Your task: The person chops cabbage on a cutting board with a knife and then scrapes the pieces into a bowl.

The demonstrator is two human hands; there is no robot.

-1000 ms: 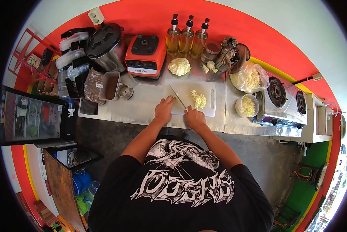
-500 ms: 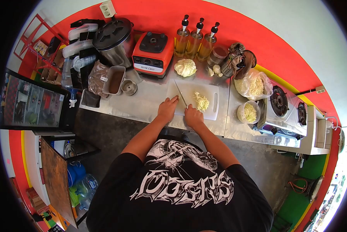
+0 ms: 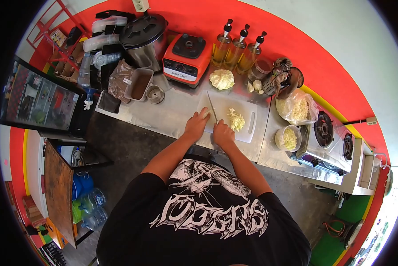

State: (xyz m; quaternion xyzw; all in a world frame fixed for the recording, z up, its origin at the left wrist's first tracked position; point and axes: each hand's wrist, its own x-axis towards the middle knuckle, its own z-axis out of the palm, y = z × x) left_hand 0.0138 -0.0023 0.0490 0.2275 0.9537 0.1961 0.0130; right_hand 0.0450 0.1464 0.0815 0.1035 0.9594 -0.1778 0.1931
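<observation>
A white cutting board (image 3: 247, 133) lies on the metal counter. My right hand (image 3: 224, 134) is closed round the handle of a knife (image 3: 211, 105), whose blade points away from me over the board. Left of the blade, my left hand (image 3: 196, 124) rests at the board's left side with its fingertips on a small pale piece, mostly hidden by the fingers. Chopped pale cabbage (image 3: 236, 119) is heaped right of the knife. Behind the board sits a cut cabbage head (image 3: 222, 79).
A red blender base (image 3: 186, 57) and three oil bottles (image 3: 235, 51) stand along the wall. To the right are a tub of shreds (image 3: 288, 138), a plastic bag of shreds (image 3: 297, 108) and a gas stove (image 3: 329, 142). A brown container (image 3: 140, 85) stands left.
The view has shifted, so the counter items appear farther right. The knife is still in my right hand, and my left hand's fingers look slightly more raised beside the blade.
</observation>
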